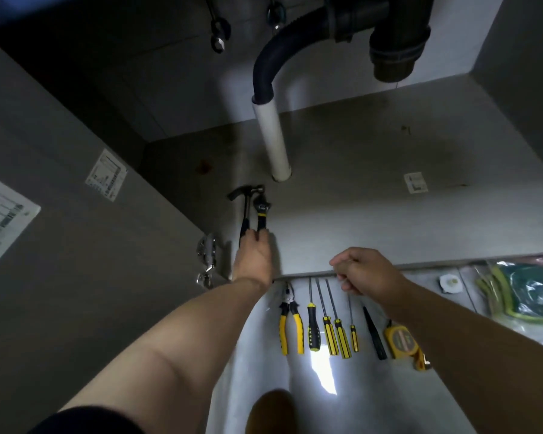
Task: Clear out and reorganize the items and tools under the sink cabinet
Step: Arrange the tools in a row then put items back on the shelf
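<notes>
Inside the cabinet, a claw hammer (244, 204) and an adjustable wrench (261, 211) lie side by side on the grey cabinet floor (373, 214), heads pointing inward. My left hand (253, 255) reaches in and holds their handle ends. My right hand (362, 270) hovers at the cabinet's front edge with its fingers loosely curled and nothing in it. On the white floor in front lie yellow-handled pliers (290, 324), several screwdrivers (333, 327), a black blade-like tool (373, 335) and a yellow tape measure (403, 341).
A white drain pipe (273, 139) stands in the cabinet behind the hammer, with black hose and trap above. The open cabinet door (60, 245) is at left, its hinge (207, 255) close to my left wrist. Bagged green items (521, 292) lie at right.
</notes>
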`<state>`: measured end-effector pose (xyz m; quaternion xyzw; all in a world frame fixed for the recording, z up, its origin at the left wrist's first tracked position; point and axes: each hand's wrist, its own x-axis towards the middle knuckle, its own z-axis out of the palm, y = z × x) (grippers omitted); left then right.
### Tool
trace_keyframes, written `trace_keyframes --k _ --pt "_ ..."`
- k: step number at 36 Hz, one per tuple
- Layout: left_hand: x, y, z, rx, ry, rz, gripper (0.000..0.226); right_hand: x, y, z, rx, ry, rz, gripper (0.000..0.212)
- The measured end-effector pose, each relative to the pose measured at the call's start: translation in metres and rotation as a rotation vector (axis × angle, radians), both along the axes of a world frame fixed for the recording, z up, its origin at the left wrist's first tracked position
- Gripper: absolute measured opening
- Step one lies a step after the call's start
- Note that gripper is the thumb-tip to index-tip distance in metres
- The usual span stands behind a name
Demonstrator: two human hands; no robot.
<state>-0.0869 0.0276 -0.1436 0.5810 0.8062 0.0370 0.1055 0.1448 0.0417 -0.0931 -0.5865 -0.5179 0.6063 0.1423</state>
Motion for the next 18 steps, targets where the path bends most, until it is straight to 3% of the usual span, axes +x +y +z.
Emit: trace_keyframes --k 2,5,7,10,14,18 --pt "0.005 -0.014 0.003 0.078 0.044 -0.215 0.048 -0.002 -0.003 -0.005 0.015 -0.050 0.034 0.017" --pt "0.020 -0.044 -0.003 -0.019 -0.109 -0.405 0.021 -0.003 -0.012 -0.017 0.059 -0.185 0.174 0.018" --pt "0.029 -0.068 -0.020 -0.177 -0.185 -0.336 0.014 -0.002 -0.022 -0.031 0.072 -0.244 0.283 0.017" --pt "0.035 -0.094 -0.051 -0.357 -0.294 -0.027 0.030 -0.003 -0.039 -0.055 0.064 -0.376 0.434 0.017" --pt "0.037 -0.107 -0.080 -0.336 -0.359 0.251 0.042 -0.012 -0.060 -0.087 0.087 -0.507 0.561 0.020" --pt "0.037 -0.111 -0.101 -0.359 -0.342 0.278 0.061 -0.026 -0.075 -0.111 0.076 -0.535 0.547 0.008"
